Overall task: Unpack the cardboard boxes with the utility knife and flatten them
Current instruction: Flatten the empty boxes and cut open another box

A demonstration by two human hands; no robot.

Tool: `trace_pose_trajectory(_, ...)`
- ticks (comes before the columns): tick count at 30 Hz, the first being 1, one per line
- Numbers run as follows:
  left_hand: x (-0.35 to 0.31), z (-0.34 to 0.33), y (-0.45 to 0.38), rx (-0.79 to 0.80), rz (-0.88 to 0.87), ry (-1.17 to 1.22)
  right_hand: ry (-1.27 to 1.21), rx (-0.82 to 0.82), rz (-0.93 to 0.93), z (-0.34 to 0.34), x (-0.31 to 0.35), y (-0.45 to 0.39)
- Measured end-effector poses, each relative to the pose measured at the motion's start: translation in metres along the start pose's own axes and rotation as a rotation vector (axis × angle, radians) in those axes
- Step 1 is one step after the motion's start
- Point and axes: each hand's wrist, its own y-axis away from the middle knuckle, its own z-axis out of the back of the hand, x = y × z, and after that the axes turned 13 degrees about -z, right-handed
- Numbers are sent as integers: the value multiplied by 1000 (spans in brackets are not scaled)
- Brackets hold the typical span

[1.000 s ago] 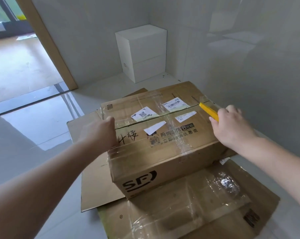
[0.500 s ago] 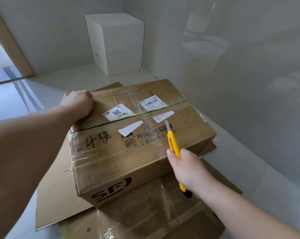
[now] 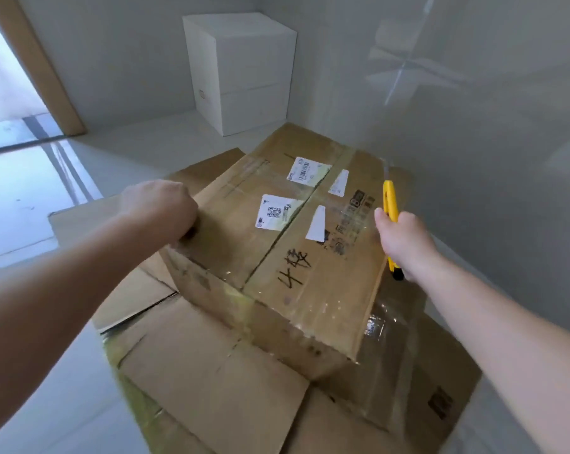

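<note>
Head view of a sealed cardboard box [image 3: 277,257] at the centre of the frame, standing on flattened cardboard sheets [image 3: 211,381] that cover the floor [image 3: 47,198] across the lower half of the frame. The box is wrapped in clear tape; its top seam runs from lower centre toward upper right. On the top lie a white QR-code label [image 3: 274,213] near the middle, a white barcode label [image 3: 307,171] above it toward the upper right, and two small plain white stickers beside the seam. Black handwritten marks sit on the top near the closer edge.

The left hand [image 3: 160,208], at centre left, has its fingers curled over the left top corner of the box and grips it there. The right hand [image 3: 403,242], at centre right, is closed round the yellow utility knife [image 3: 390,201], which stands along the right top edge of the box with the blade pointing to the upper part of the frame; the knife's dark rear end shows below the hand. Whether the blade touches the cardboard cannot be told.

A white cube-shaped box [image 3: 244,70] stands in the corner of the room, upper centre, well apart from the cardboard. A wooden door frame [image 3: 38,67] crosses the upper left of the frame
</note>
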Motion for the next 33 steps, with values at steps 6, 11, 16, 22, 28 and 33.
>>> trace_pose_trajectory(6,-38,2,32,123,-214,-13,229,15,-55,18,-27,-7)
trace_pose_trajectory(11,-84,10,47,187,-373,83,405,-68,-141,38,-50,4)
trace_pose_trajectory(16,-127,7,76,434,-556,176,402,-129,-250,58,-73,17)
trace_pose_trajectory(22,-160,13,78,352,-722,19,436,-121,-213,66,-99,43)
trace_pose_trajectory(28,-180,9,94,192,-836,20,370,-168,-141,63,-111,39)
trace_pose_trajectory(33,-186,15,117,263,-1046,-11,259,-294,35,80,-129,58)
